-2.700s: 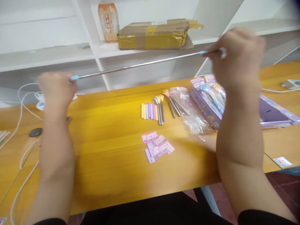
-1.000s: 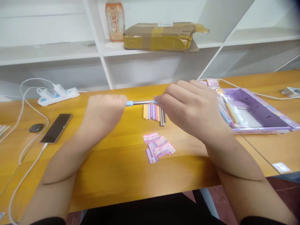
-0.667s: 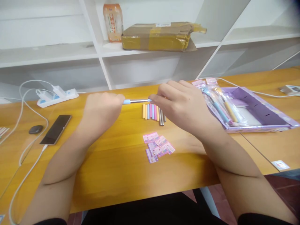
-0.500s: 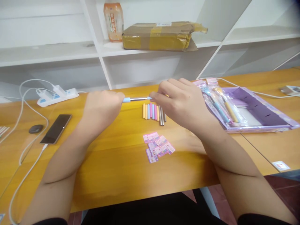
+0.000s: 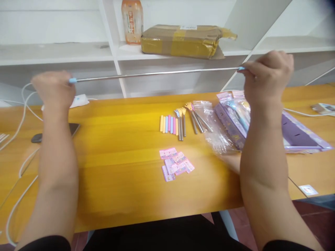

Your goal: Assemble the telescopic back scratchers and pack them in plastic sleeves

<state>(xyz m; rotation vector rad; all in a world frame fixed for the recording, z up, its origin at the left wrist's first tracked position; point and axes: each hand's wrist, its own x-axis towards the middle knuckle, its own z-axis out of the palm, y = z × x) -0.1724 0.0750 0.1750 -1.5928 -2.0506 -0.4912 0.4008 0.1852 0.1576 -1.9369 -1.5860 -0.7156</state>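
Stretched out long between my hands is a telescopic back scratcher [image 5: 157, 73] with a thin silver rod and light blue ends. My left hand [image 5: 54, 87] is closed around its blue grip at the left. At the right, my right hand [image 5: 269, 76] is closed over the other blue end, mostly hidden by the fingers. Below on the table lie several coloured handle sleeves [image 5: 169, 124] in a row. Beside them are silver rods with small hand-shaped heads [image 5: 180, 123], and a second group of such rods [image 5: 196, 118] lies further right.
Several small pink and purple cards [image 5: 176, 164] lie mid-table. Clear plastic bags [image 5: 217, 136] rest against a purple box [image 5: 303, 130] holding packaged scratchers. A phone [image 5: 74, 129], a black case [image 5: 36, 138] and cables are at left. A taped cardboard parcel [image 5: 180, 41] and orange bottle [image 5: 132, 22] stand on the shelf.
My hands have moved wide apart and upward, and the back scratcher's rod has been pulled out from short to long. The rods and bags behind my right hand have come into view.
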